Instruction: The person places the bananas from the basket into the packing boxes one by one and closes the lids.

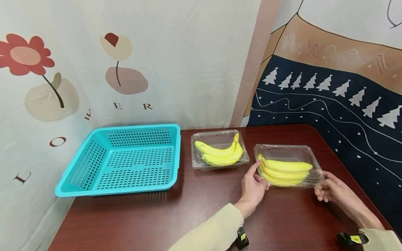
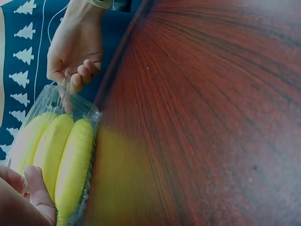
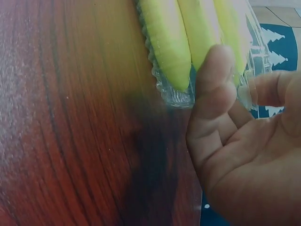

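A clear plastic clamshell box (image 1: pixel 287 153) with several yellow bananas (image 1: pixel 285 170) inside is held at both ends on the right of the table. My left hand (image 1: pixel 253 186) grips its left end, thumb and fingers at the edge. At the opposite end, my right hand (image 1: pixel 336 191) pinches the near right corner; the right wrist view shows this hand (image 3: pixel 249 141) close up against the plastic. The lid looks shut. Whether the box touches the table cannot be told. Left of it stands a second clear box (image 1: pixel 198 158) with bananas (image 1: pixel 223 153), touched by neither hand.
An aqua plastic basket (image 1: pixel 174 174) with perforated walls and floor sits at the left of the dark red wooden table (image 1: pixel 194 209). Patterned cloths hang behind the table: a pale flower one (image 1: pixel 188 62) and a dark blue one with trees (image 1: pixel 314 104) along the right edge.
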The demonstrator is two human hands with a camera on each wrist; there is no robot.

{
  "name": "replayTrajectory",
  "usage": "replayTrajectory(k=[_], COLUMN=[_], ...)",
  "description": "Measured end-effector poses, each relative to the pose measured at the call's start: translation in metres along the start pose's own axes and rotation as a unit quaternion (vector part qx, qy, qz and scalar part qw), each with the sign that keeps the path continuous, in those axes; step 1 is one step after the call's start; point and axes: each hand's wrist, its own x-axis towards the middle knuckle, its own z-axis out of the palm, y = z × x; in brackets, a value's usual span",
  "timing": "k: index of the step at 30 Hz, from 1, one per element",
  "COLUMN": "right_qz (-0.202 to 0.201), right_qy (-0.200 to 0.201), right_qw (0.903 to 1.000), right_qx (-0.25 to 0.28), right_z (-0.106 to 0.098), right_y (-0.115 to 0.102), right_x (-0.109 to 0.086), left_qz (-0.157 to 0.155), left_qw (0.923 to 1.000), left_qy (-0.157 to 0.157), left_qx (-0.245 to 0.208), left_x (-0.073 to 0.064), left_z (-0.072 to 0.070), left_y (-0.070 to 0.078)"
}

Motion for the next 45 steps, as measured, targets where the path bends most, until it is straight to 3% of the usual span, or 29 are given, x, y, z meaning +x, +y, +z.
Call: replayTrajectory(k=[7,16,22,29,36,39,45], right_qz=[-0.061,-0.084,-0.054,-0.027,-0.003,0.023,0.056], right_qy=[-0.058,-0.017,-0.018,0.001,0.024,0.04,0.08], right_qw=[0.9959,0.9963,0.9984,0.9994,0.9996,0.9984,0.987], right_qx=[0.033,-0.012,0.003,-0.023,-0.015,-0.034,-0.128], right_z=[-0.006,-0.002,-0.006,-0.005,-0.003,-0.002,0.001], right_y=[0.005,0.003,-0.002,-0.002,-0.001,-0.003,-0.006], right_x=[0.0,0.003,0.003,0.0,-0.001,0.0,-0.001], left_qz=[-0.004,-0.016,-0.036,-0.029,-0.021,-0.012,0.026], left_qw=[0.9999,0.9996,0.9986,0.9986,0.9986,0.9995,0.9963], left_qy=[-0.002,-0.007,-0.012,-0.007,-0.013,-0.013,-0.005], left_qx=[-0.01,-0.023,-0.038,-0.043,-0.046,-0.025,0.082], left_x=[0.002,0.004,0.004,0.003,0.003,0.003,0.002], left_z=[-0.001,-0.001,-0.002,-0.001,-0.002,-0.003,-0.007], left_y=[0.0,0.002,0.002,-0.001,-0.003,-0.003,-0.003])
